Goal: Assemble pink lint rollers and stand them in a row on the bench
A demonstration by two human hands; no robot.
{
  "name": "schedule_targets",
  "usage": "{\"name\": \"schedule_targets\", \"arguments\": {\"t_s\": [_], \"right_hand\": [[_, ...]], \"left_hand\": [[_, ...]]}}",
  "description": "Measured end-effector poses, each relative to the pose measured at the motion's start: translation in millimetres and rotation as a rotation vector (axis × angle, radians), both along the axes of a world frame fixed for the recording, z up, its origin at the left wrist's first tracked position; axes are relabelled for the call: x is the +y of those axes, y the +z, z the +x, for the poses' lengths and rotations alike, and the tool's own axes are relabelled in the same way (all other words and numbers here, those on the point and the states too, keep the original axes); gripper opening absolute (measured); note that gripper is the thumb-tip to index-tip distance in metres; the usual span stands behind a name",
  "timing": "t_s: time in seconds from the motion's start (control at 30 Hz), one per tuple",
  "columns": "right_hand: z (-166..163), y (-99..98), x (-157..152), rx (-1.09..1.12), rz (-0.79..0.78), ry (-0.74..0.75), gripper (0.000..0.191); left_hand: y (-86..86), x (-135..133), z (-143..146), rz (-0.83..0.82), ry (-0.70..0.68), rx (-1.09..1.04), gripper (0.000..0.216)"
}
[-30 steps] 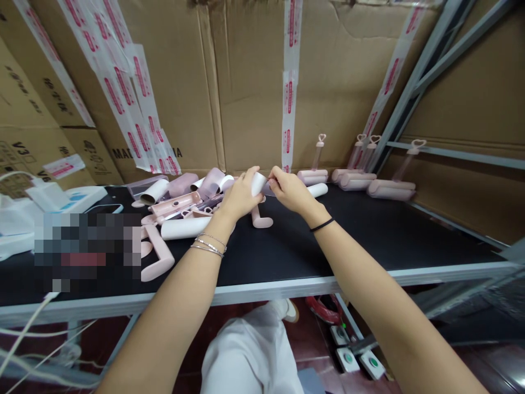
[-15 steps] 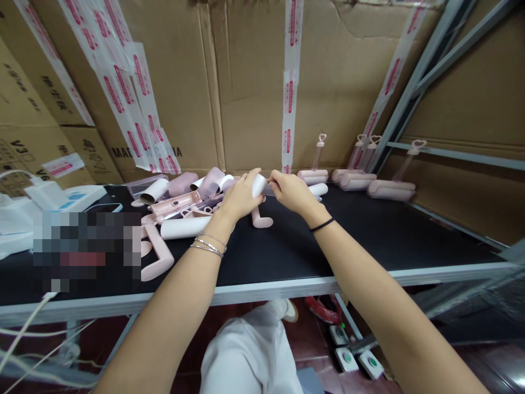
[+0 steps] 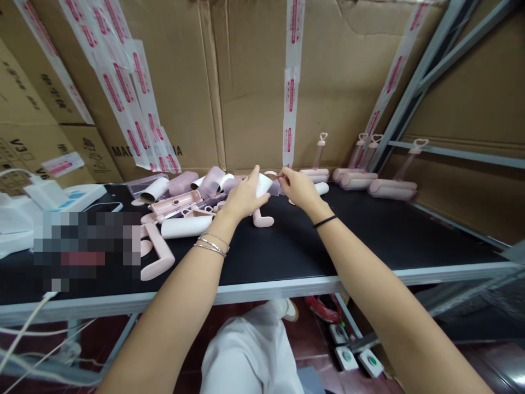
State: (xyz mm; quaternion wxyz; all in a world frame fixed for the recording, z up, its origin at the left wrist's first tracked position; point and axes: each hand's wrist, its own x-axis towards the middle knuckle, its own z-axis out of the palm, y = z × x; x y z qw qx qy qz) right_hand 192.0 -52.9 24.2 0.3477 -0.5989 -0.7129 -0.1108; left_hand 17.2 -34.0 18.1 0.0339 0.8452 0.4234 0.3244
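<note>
Now we are clamping our left hand (image 3: 243, 197) around the white tube (image 3: 263, 186) above the counter (image 3: 279, 254), our right hand (image 3: 301, 189) pinching a pink disc (image 3: 270, 173), newly showing, apparently a separate piece.

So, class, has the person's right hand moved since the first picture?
Yes: the right hand has shifted slightly rightward, judged against the middle tape strip on the cardboard behind it.
</note>
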Motion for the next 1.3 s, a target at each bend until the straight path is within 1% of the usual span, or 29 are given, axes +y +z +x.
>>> {"name": "schedule_targets", "arguments": {"t_s": [0.1, 0.27, 0.37, 0.47, 0.53, 0.6, 0.7, 0.8, 0.9, 1.0, 1.17, 1.3], "right_hand": [[0, -2.0, 1, -0.011, -0.022, 0.072, 0.017], [-12, -4.2, -2, -0.06, -0.089, 0.364, 0.019], [-19, -6.5, -3, -0.088, -0.102, 0.461, 0.019], [-20, -7.8, -3, -0.108, -0.106, 0.463, 0.017], [-20, -7.4, -3, -0.101, -0.093, 0.458, 0.016], [-19, -6.5, -3, -0.084, -0.08, 0.464, 0.015], [-20, -5.4, -5, -0.071, -0.069, 0.469, 0.015], [-22, -5.4, -6, -0.083, -0.058, 0.462, 0.015], [-25, -5.7, -8, -0.089, -0.047, 0.444, 0.016], [-27, -5.7, -9, -0.105, -0.051, 0.426, 0.017], [-29, -4.3, -12, -0.172, -0.041, 0.371, 0.017], [-32, -3.1, -15, -0.245, -0.027, 0.321, 0.019]], "left_hand": [[0.6, 4, -2, -0.006, 0.062, -0.181, 0.073], [-1.0, 22, -4, -0.064, 0.163, -0.584, 0.055], [-3.8, 31, 0, -0.151, 0.156, -0.782, 0.042], [-6.3, 33, 6, -0.277, 0.128, -0.972, 0.036], [-7.6, 32, 9, -0.328, 0.11, -1.106, 0.034], [-8.8, 31, 11, -0.364, 0.081, -1.209, 0.031], [-10.2, 31, 11, -0.412, 0.069, -1.305, 0.029], [-9.8, 31, 11, -0.407, 0.055, -1.394, 0.028], [-7.6, 28, 10, -0.382, 0.015, -1.429, 0.032], [-6.0, 26, 12, -0.398, -0.009, -1.434, 0.034], [-8.7, 28, 14, -0.425, 0.05, -1.473, 0.036], [-12.4, 32, 15, -0.431, 0.063, -1.514, 0.041]]}}
